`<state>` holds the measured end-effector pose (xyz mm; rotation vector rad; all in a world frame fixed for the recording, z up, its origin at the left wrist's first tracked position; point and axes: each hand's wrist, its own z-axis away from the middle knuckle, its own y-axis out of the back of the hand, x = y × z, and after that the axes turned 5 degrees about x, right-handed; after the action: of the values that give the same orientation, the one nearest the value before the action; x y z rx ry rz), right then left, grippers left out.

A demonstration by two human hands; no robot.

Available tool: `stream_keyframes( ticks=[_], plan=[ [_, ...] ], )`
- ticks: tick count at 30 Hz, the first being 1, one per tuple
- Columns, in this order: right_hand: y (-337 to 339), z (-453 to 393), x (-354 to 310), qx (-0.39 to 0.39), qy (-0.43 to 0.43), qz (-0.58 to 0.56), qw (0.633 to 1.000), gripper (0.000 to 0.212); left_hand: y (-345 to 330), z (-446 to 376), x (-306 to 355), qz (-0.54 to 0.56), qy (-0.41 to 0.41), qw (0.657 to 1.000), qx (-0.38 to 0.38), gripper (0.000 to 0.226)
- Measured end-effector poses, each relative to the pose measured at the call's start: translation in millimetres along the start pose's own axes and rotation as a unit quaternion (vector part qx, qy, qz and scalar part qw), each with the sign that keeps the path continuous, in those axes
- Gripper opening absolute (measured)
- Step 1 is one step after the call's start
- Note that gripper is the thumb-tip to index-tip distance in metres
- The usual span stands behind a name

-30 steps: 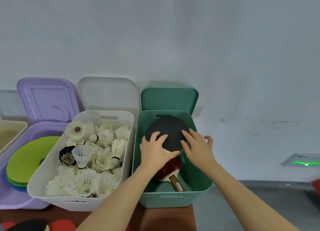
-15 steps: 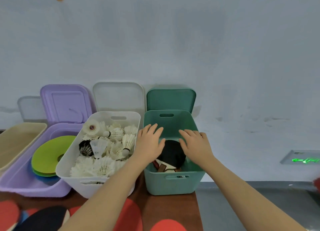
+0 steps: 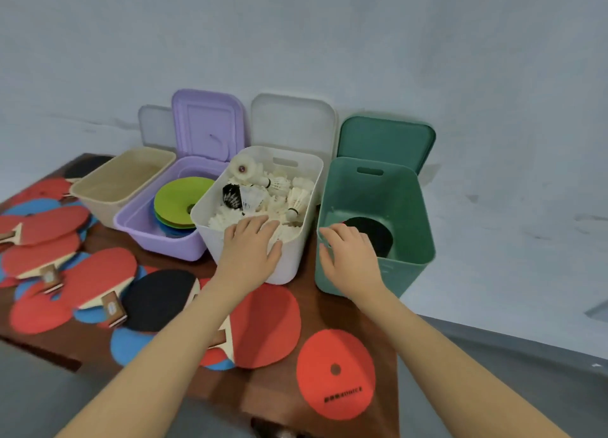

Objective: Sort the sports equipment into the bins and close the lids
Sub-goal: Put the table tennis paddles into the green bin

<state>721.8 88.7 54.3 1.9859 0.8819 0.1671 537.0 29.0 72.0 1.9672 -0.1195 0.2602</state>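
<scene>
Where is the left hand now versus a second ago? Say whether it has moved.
Yes. The left hand has left the green bin and now rests on the near rim of the white bin.

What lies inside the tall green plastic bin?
Inside the green bin, a black-faced paddle shows; the right hand and near wall hide whatever else is there.
</scene>
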Motion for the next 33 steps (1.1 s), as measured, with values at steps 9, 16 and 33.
stream_keyframes(
  ticks=[9, 16, 33],
  plan=[
    [-64, 32, -67, -0.129, -0.044, -0.014, 0.991, 0.035, -10, 66, -96, -0.006, 0.039, 0.996, -0.08, 0.045],
    [-114, 70, -111, -0.289, -0.204, 0.071, 0.933, 0.061, -40, 96, -163, 0.04, -0.02, 0.977, -0.208, 0.042],
    [-125, 129, -129, -0.357, -0.273, 0.079, 0.89, 0.103, -80, 141, -163, 0.08, -0.1, 0.93, -0.346, 0.062]
  ],
)
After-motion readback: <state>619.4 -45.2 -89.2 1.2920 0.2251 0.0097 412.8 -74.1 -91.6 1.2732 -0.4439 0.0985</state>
